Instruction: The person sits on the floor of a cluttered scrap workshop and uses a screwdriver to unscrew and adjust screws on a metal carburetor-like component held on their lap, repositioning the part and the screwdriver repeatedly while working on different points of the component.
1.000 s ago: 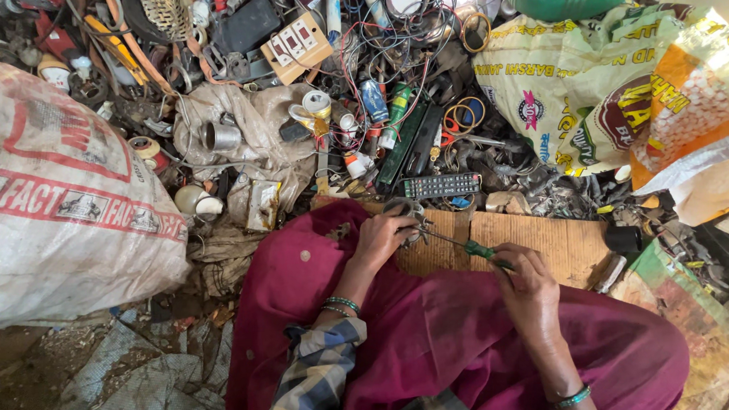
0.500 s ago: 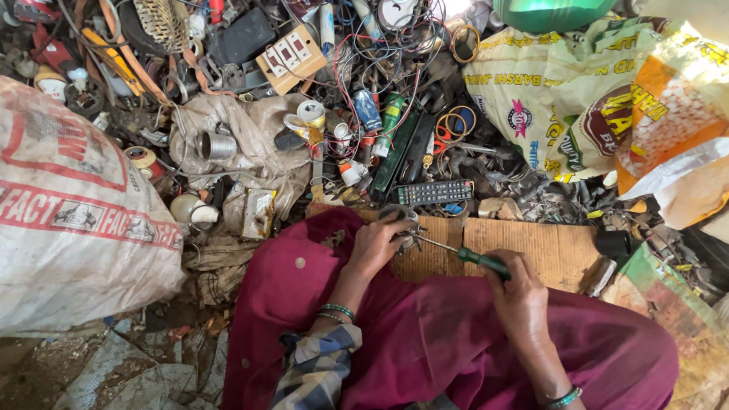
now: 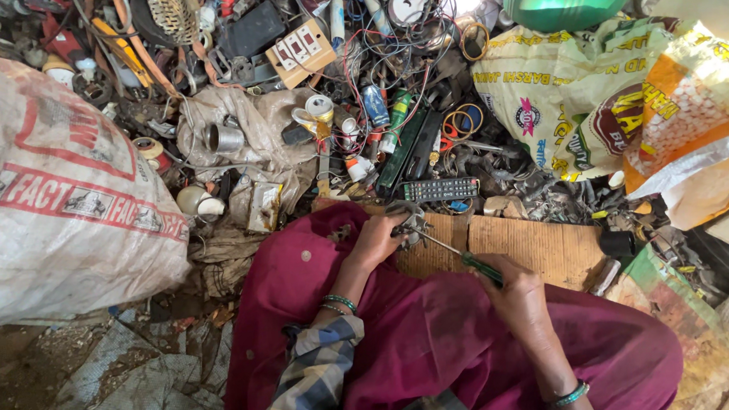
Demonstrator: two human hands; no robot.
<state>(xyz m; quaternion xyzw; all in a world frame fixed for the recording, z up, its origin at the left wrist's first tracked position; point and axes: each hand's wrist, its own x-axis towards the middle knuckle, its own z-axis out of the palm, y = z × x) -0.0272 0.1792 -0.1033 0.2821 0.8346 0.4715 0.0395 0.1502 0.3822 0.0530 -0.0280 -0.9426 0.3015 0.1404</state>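
Green-handled screwdriver (image 3: 467, 258) clamped in right hand (image 3: 515, 293), tip at small metal part (image 3: 410, 225). Left hand (image 3: 377, 239) closed on that part, just above cardboard sheet (image 3: 541, 250). Black remote (image 3: 440, 189) just beyond cardboard; white sack (image 3: 56, 188) well left.

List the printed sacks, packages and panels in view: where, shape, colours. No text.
White woven sack: far left, bulging, red print bands.
Pale yellow sack: upper right, crumpled, dark lettering, pink emblem.
Orange-and-white bag: right edge, shiny, grain picture.
Tan switch panel: top centre, rectangular, white rockers.
Black remote: centre, above cardboard.
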